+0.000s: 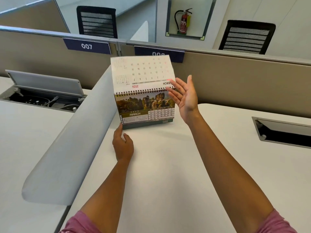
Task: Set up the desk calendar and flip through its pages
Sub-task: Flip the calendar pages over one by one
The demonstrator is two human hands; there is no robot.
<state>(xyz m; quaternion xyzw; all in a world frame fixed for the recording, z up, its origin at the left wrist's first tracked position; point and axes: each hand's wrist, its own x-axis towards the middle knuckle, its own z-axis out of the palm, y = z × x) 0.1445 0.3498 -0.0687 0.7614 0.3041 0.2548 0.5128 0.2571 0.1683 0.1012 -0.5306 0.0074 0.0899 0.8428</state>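
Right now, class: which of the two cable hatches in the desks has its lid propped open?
The left cable hatch: its grey lid stands up, showing cables; the right hatch shows no raised lid.

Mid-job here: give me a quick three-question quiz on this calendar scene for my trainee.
1. True or false: the calendar stands upright on the desk.
2. Which hand touches its base corner?
A. left hand
B. right hand
3. Fill in: the front page facing the camera shows the month of ____.

Key: 1 true. 2 A; the right hand is open beside the raised page. 3 March.
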